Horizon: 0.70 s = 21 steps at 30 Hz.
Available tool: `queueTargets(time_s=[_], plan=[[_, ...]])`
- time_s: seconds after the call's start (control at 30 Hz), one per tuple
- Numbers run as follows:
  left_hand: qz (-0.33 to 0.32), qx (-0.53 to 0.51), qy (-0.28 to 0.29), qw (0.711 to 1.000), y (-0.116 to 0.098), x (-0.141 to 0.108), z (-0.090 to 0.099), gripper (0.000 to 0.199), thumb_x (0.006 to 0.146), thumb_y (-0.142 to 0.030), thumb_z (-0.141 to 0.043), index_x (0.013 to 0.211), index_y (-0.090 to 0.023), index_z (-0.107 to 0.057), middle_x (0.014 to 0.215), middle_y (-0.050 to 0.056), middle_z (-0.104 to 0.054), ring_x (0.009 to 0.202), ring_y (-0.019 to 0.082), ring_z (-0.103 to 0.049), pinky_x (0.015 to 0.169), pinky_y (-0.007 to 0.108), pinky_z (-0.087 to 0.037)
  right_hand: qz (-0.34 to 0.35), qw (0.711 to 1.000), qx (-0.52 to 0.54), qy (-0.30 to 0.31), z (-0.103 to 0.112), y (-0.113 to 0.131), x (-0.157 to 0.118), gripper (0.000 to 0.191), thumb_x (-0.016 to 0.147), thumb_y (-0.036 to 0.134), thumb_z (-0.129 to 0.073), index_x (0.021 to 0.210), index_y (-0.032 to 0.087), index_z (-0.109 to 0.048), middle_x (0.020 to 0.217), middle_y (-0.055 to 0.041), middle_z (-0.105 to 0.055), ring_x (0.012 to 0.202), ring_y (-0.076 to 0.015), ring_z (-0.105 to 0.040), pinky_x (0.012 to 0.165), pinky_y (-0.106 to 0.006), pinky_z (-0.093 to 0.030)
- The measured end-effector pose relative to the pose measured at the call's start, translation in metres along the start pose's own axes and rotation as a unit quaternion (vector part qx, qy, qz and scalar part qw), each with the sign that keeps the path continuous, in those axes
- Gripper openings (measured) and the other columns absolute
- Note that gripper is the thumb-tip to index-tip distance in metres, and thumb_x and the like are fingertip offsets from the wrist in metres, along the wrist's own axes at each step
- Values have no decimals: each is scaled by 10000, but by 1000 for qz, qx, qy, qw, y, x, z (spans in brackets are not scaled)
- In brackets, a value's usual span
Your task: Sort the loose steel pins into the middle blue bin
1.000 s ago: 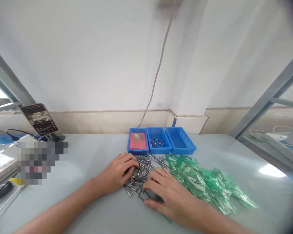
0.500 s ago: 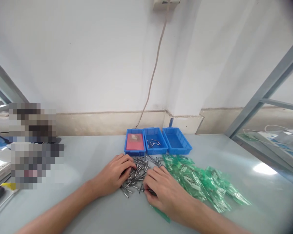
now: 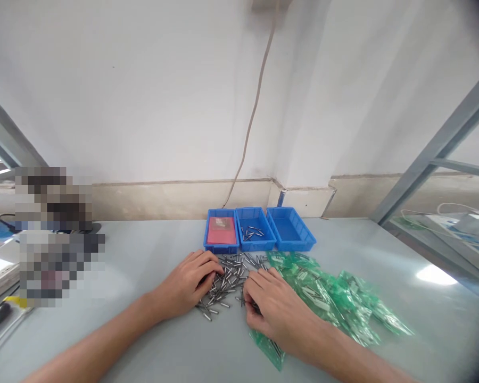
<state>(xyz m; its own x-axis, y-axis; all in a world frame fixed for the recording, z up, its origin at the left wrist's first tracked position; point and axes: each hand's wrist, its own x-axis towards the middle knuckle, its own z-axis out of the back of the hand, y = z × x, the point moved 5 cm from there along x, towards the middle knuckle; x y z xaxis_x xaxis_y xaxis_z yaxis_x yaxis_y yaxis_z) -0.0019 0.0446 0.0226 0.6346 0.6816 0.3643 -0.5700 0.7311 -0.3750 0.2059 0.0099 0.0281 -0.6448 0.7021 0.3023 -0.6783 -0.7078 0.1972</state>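
Note:
A loose pile of small metal pins (image 3: 228,282) lies on the grey table between my hands. My left hand (image 3: 191,283) rests at the pile's left edge, fingers curled in and thumb close to the index finger; what they hold, if anything, is hidden. To the right of the pile, my right hand (image 3: 272,308) is closed, with a few dark pins poking out at its fingertips. Under that hand a green plastic bag (image 3: 268,348) sticks out, with pins visible inside. More green bags (image 3: 323,295) of pins are heaped beyond my right hand.
Three blue bins stand in a row behind the pile: the left bin (image 3: 221,248) has a red sheet in it, the middle bin (image 3: 257,246) a few pins, the right bin (image 3: 290,229) shows a bare floor. Cables and a blurred-out area are at the left. Metal frames flank the table.
My right hand has shifted a little to the right, away from the pile, and more of the green bag beneath it shows. My left hand has hardly moved.

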Motion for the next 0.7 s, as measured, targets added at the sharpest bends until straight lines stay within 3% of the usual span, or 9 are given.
queueTargets(time_s=[0.4, 0.7], plan=[[4, -3, 11, 1000, 1, 0, -1, 243, 1106, -129, -455, 1200, -227, -656, 1224, 74, -682, 1118, 234, -621, 1005, 389, -515, -43, 998, 48, 10, 10, -6, 2, 217, 930, 19, -637, 875, 211, -554, 909, -19, -633, 838, -219, -570, 763, -349, -433], [1, -1, 8, 1000, 1, -1, -1, 247, 1106, -130, -456, 1211, -227, -658, 1218, 79, -680, 1106, 236, -622, 997, 391, -514, -80, 986, 134, -63, 16, -14, 3, 247, 928, -1, -558, 923, 239, -499, 894, 2, -591, 820, -201, -555, 729, -329, -444]])
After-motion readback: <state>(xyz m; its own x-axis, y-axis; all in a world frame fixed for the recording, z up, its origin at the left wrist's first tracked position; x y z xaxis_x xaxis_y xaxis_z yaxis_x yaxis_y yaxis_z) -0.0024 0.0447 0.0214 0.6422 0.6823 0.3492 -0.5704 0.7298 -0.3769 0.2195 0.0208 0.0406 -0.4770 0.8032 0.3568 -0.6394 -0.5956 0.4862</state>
